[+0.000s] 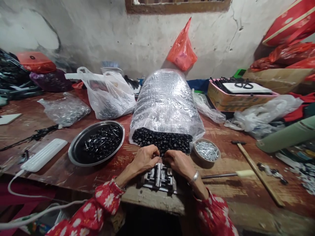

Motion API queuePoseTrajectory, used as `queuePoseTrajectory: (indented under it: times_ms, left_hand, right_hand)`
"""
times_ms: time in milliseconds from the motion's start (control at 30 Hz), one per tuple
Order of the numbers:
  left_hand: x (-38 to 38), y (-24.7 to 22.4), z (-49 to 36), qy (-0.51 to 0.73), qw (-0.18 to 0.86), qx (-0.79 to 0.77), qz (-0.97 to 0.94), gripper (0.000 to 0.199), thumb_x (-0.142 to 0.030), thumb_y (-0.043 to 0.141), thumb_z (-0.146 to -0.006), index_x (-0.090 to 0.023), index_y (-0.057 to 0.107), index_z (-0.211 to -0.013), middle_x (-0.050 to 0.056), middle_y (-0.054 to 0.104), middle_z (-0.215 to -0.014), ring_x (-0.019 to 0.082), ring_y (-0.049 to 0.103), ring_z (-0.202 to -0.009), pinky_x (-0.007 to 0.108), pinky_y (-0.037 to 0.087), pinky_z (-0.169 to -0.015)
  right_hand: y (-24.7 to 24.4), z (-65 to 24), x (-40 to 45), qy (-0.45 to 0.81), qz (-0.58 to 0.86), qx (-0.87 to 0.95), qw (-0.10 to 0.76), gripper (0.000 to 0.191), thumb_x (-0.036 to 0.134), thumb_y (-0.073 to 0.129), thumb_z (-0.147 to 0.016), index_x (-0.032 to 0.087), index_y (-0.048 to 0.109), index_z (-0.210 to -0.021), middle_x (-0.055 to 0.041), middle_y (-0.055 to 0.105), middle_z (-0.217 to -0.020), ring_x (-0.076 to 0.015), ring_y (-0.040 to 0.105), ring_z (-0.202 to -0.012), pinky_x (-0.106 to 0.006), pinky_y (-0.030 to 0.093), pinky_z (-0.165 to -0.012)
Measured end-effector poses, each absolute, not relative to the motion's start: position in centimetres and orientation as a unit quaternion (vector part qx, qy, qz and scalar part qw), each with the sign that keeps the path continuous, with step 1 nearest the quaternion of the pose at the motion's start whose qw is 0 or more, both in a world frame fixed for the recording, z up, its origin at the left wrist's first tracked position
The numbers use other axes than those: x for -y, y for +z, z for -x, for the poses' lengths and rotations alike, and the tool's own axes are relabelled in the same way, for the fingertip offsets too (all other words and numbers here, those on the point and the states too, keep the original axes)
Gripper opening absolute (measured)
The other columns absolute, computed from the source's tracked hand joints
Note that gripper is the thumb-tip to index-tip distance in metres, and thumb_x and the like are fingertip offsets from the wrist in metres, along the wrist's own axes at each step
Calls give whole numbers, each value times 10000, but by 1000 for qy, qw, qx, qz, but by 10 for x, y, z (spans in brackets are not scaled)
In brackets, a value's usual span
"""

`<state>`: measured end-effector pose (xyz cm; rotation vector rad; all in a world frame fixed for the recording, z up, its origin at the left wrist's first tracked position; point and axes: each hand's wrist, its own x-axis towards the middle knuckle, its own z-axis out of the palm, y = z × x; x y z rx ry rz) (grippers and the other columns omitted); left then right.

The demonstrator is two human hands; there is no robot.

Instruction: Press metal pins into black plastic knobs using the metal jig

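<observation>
Both hands meet above a small metal jig [159, 178] at the table's front edge, close to the mouth of a clear plastic sack. Glossy black round parts [162, 140] fill the sack's opening. My left hand [144, 160] has its thumb and fingers pinched together; what lies between them is too small to make out. Beside it, my right hand [180, 163] is curled with fingertips closed near the black parts, and its hold is hidden. A round tub of metal pins or nails [207, 150] stands just right of the sack.
Left of the sack is a steel bowl [96, 143] of black parts with pins. A screwdriver-like tool [228, 175] and a hammer [258, 173] lie at right. A white power strip [44, 155] lies left. Plastic bags [108, 95] and a cardboard box [228, 98] stand behind.
</observation>
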<state>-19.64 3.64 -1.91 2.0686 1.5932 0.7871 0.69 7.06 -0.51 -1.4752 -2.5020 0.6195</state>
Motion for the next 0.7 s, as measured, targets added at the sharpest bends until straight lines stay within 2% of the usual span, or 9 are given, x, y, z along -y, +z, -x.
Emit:
queuePoseTrajectory:
  times_ms: [133,333,433,467,533,600,700]
  left_hand:
    - [-22,-16,204,327,223,-586,-707,58,-220,617,-850,-177,656,-844,-25,640,-731,98,530,-609,207,355,-549]
    - [3,-17,219,398,252,-581,-664,40,-202,619,-844,-170,641,-857,-23,657,-805,65,442,-567,192,325,-531]
    - [16,-17,222,390,274,-580,-661,73,-220,653,-853,-176,662,-912,-39,637,-773,53,377,-508,199,279,-489]
    - [19,-16,222,392,276,-575,-663,116,-220,665,-856,-180,679,-964,-32,652,-797,57,400,-513,202,292,-490]
    - [23,-16,221,404,271,-547,-682,178,-204,672,-869,-192,705,-1044,4,700,-894,90,545,-622,209,398,-565]
    - [25,-18,220,420,255,-506,-709,168,-181,663,-891,-198,723,-1047,38,726,-978,146,655,-825,244,496,-729]
    - [27,-24,219,427,231,-474,-735,127,-174,657,-917,-203,730,-1017,51,723,-992,176,679,-952,284,523,-867]
  right_hand:
    - [-9,-8,-68,207,500,834,104,143,220,598,-920,259,731,-882,-40,786,-908,-203,706,-866,-282,336,-687]
    - [-12,-16,-59,228,498,823,150,115,236,532,-984,235,623,-914,-1,706,-803,-169,644,-757,-270,376,-692]
    - [-11,-26,-50,258,487,806,216,115,280,508,-1008,236,581,-931,8,665,-812,-162,613,-743,-268,426,-708]
    - [-10,-29,-46,266,479,799,250,106,291,512,-1010,237,587,-958,0,673,-856,-167,619,-780,-273,445,-737]
    - [-7,-33,-35,268,455,792,305,108,297,525,-1012,242,614,-1038,-22,692,-973,-185,630,-885,-296,470,-808]
    - [-6,-34,-22,258,427,806,318,128,282,517,-1023,253,630,-1075,-32,693,-1031,-198,619,-951,-315,472,-845]
    - [-9,-29,-6,222,412,833,295,135,232,491,-1033,248,622,-1003,-33,667,-964,-208,575,-913,-338,452,-814]
